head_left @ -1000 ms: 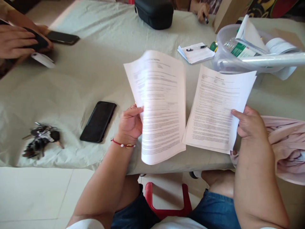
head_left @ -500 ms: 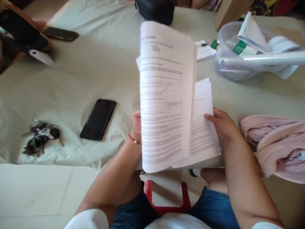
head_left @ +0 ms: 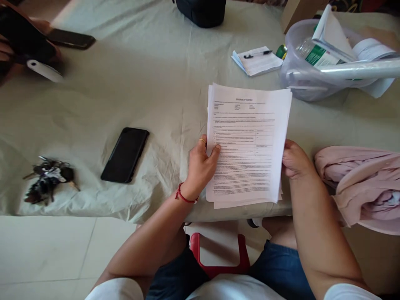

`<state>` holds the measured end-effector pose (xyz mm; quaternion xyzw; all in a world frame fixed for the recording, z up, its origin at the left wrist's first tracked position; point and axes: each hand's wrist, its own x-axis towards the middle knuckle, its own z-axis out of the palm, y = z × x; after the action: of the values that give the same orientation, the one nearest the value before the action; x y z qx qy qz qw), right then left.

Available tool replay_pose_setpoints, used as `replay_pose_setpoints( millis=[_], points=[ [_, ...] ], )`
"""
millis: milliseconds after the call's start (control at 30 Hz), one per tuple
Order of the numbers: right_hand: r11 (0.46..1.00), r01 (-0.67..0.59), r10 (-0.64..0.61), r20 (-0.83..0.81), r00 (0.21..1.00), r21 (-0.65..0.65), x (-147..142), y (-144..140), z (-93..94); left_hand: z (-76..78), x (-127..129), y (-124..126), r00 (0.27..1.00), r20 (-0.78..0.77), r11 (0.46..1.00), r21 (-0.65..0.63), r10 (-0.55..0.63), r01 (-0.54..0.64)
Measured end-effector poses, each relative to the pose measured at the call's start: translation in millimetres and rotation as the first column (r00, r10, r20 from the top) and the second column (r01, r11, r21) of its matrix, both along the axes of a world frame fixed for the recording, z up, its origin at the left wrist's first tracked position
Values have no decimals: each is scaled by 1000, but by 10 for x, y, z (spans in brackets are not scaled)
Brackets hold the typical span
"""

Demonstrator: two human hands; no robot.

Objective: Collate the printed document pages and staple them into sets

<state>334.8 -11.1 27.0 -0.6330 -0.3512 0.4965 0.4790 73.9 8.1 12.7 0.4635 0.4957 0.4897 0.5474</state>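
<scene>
A stack of printed papers [head_left: 245, 146] is held between my hands above the front edge of the cloth-covered table [head_left: 162, 100]. The top sheet carries dense small text and a heading that reads "OVERLEAF NOTICE". My left hand [head_left: 203, 164] grips the stack's left edge, thumb on top and the other fingers partly hidden beneath. At the right edge, my right hand [head_left: 295, 160] is closed on the papers, its fingers curled and partly hidden by them. The sheets' edges are slightly uneven.
To the left lie a black phone [head_left: 125, 155] and a bunch of keys [head_left: 50, 179]. A pen [head_left: 258, 54] rests on a notepad [head_left: 262, 66] beside a filled plastic basket [head_left: 290, 79]. Pink cloth [head_left: 368, 179] sits at right. Another person's hand [head_left: 43, 27] shows top left, near phones.
The raised, curling sheets have come down flat over the rest of the stack. My left hand, mostly hidden before, now shows at the left edge with its thumb on top.
</scene>
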Motion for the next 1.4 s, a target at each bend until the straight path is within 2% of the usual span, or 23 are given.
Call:
replay_pose_setpoints(
  millis=[133,267,333,400,500,600,667,733,833,967,1033,1100,1200,1300,1400],
  points=[
    [994,12,-15,-27,1000,-108,-11,47,-55,-79,-4,16,989,-133,997,0,71,-72],
    [992,112,-113,-26,993,-52,27,77,-91,-131,19,8,968,-218,992,25,127,-124],
    [998,67,-68,-90,994,-22,32,79,-65,-131,28,-8,987,-135,996,7,88,-88],
    [1000,-17,16,-126,992,-8,25,67,-24,-115,34,-17,1000,14,999,-48,-6,7],
    [997,-73,71,-108,992,-11,11,45,26,-58,30,3,971,229,989,-107,-75,101],
    [998,6,-3,-49,999,61,-6,47,73,38,2,60,951,309,995,-84,-20,49],
    [980,79,-83,13,996,182,-34,54,129,109,-23,94,945,327,998,-52,-13,32],
    [937,118,-139,43,989,328,-86,49,204,167,-54,107,939,337,998,-12,-61,70],
    [854,134,-177,39,983,503,-174,6,301,209,-121,92,951,256,984,87,-173,155],
    [818,87,-130,35,991,569,-165,-53,289,178,-262,120,960,12,921,285,-281,266],
    [819,20,-27,4,1000,574,-90,-54,224,140,-333,172,950,-73,866,393,-305,308],
    [838,-75,83,11,997,540,-11,-43,148,100,-380,224,919,-133,824,409,-370,391],
    [866,-188,180,62,982,463,41,-38,52,55,-384,262,886,-193,798,386,-421,463],
    [894,-207,164,140,976,397,29,-82,1,54,-353,240,883,-224,786,402,-412,469],
    [904,-200,100,267,959,379,66,-154,-14,113,-371,192,914,-194,809,425,-356,405]
  ],
)
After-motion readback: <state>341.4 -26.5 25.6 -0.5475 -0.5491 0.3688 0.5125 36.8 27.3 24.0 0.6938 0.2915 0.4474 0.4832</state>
